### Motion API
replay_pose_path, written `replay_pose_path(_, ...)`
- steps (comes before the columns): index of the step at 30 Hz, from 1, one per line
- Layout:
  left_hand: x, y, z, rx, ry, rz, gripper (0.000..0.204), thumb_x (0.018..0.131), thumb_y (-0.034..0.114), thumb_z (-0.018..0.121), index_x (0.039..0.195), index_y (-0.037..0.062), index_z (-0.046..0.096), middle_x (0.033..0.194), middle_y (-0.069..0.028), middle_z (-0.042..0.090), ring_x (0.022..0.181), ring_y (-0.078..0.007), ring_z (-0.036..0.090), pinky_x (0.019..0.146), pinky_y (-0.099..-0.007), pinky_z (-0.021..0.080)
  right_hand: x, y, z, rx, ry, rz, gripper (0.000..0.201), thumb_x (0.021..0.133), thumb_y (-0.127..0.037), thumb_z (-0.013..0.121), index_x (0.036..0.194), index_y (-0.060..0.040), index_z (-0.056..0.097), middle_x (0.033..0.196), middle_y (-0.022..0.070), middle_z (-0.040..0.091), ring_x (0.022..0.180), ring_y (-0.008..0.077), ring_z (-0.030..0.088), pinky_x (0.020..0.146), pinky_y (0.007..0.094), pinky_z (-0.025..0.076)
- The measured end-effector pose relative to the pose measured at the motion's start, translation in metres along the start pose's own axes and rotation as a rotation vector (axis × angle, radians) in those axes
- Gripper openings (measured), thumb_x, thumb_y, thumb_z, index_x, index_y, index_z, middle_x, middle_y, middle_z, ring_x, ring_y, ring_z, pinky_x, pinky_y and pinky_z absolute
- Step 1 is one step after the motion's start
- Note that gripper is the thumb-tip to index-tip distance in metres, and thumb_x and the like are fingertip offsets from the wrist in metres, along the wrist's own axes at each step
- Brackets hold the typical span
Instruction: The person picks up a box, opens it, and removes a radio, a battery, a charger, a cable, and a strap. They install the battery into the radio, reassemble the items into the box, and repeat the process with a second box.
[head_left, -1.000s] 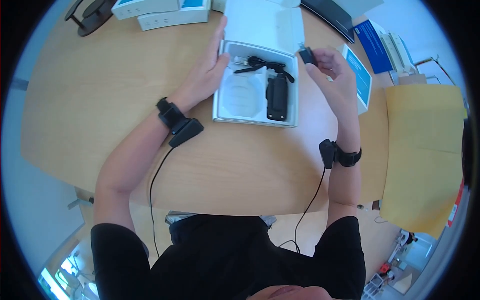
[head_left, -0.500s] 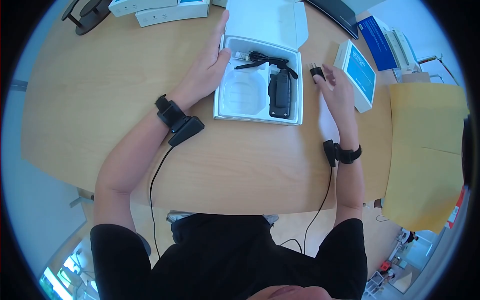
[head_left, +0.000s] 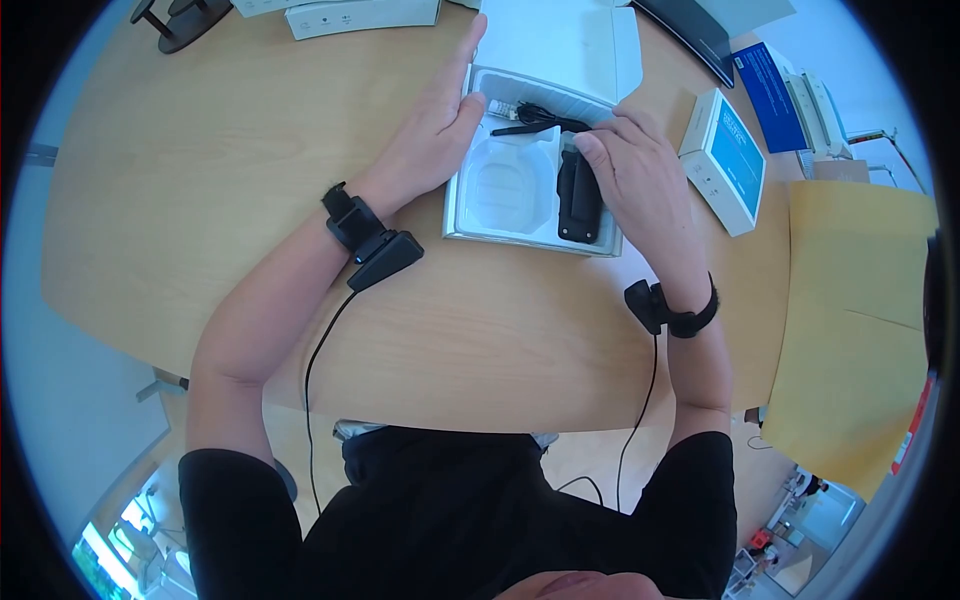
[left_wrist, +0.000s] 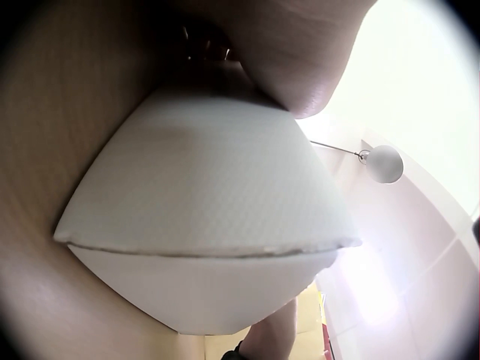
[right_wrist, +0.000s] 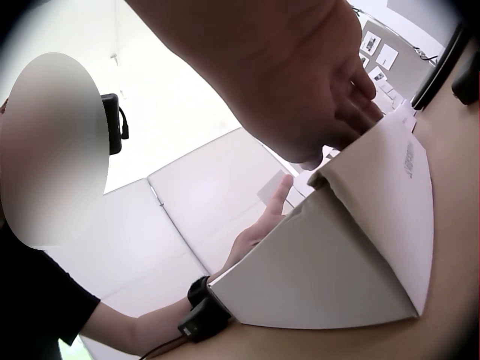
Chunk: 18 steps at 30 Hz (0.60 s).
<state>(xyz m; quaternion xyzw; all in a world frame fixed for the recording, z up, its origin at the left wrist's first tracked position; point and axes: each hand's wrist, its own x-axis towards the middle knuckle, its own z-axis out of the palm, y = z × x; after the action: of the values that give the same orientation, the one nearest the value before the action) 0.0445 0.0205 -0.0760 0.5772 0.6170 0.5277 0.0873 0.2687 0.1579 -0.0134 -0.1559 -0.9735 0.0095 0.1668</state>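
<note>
An open white box [head_left: 532,238] holds a black device [head_left: 578,200] and a bundled black cable [head_left: 540,117], beside a round moulded recess [head_left: 505,185]. The left hand [head_left: 435,125] rests along the box's left wall, its fingers straight and the thumb over the rim. Over the right wall reaches the right hand [head_left: 645,180], fingers bent down into the box by the device's upper end; its fingertips and anything between them are hidden. The left wrist view shows the box's outer wall [left_wrist: 210,172] below the left hand. In the right wrist view, the right hand [right_wrist: 300,82] dips behind the wall [right_wrist: 322,262].
A white and blue box [head_left: 725,160] stands to the right, with a dark blue box [head_left: 770,95] behind it. White boxes [head_left: 365,17] and a dark stand [head_left: 190,22] are at the back left. Yellow paper [head_left: 850,320] lies at the right edge.
The right hand has moved left from beside the box to over its right side. The black plug it held earlier is out of sight. The left hand stays at the box's left wall.
</note>
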Motion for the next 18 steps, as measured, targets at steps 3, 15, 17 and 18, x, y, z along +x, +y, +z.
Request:
replay_pose_path(3, 0.001, 0.001, -0.001, 0.007, -0.002, 0.01, 0.074, 0.098, 0.0, 0.051, 0.167, -0.0056, 0.023, 0.163, -0.03, 0.04, 0.153, -0.0389, 0.038, 0.127, -0.0421, 0.027, -0.002, 0.006, -0.004, 0.154, 0.003, 0.074, 0.042, 0.111, -0.031, 0.057, 0.093, 0.0021, 0.076, 0.103, 0.0138, 0.074, 0.111, 0.0348, 0.065, 0.095, 0.0437, 0.052)
replay_pose_path(15, -0.003, -0.013, 0.014, -0.323, -0.043, -0.038, 0.072, 0.108, 0.007, 0.042, 0.173, 0.0088, 0.01, 0.179, -0.0163, 0.016, 0.165, -0.0324, 0.019, 0.132, -0.0403, 0.018, -0.036, 0.078, -0.045, 0.818, 0.475, 0.573, 0.038, 0.113, -0.028, 0.058, 0.122, 0.0019, 0.079, 0.114, 0.0054, 0.079, 0.102, 0.0112, 0.067, 0.095, 0.0286, 0.052)
replay_pose_path(17, -0.004, -0.014, 0.016, -0.339, -0.044, -0.043, 0.073, 0.108, 0.006, 0.042, 0.173, 0.0095, 0.01, 0.179, -0.0155, 0.016, 0.165, -0.0322, 0.018, 0.132, -0.0406, 0.017, -0.049, 0.096, -0.032, 0.821, 0.369, 0.644, 0.039, 0.113, -0.03, 0.058, 0.122, 0.0016, 0.079, 0.112, 0.0056, 0.079, 0.102, 0.0111, 0.067, 0.095, 0.0278, 0.051)
replay_pose_path(18, -0.004, -0.014, 0.015, -0.343, -0.045, -0.047, 0.073, 0.108, 0.006, 0.042, 0.173, 0.0098, 0.01, 0.179, -0.0151, 0.015, 0.165, -0.0321, 0.018, 0.132, -0.0408, 0.017, -0.055, 0.103, -0.024, 0.827, 0.315, 0.679, 0.04, 0.113, -0.031, 0.059, 0.122, 0.0015, 0.079, 0.111, 0.0056, 0.079, 0.103, 0.011, 0.067, 0.095, 0.0274, 0.051)
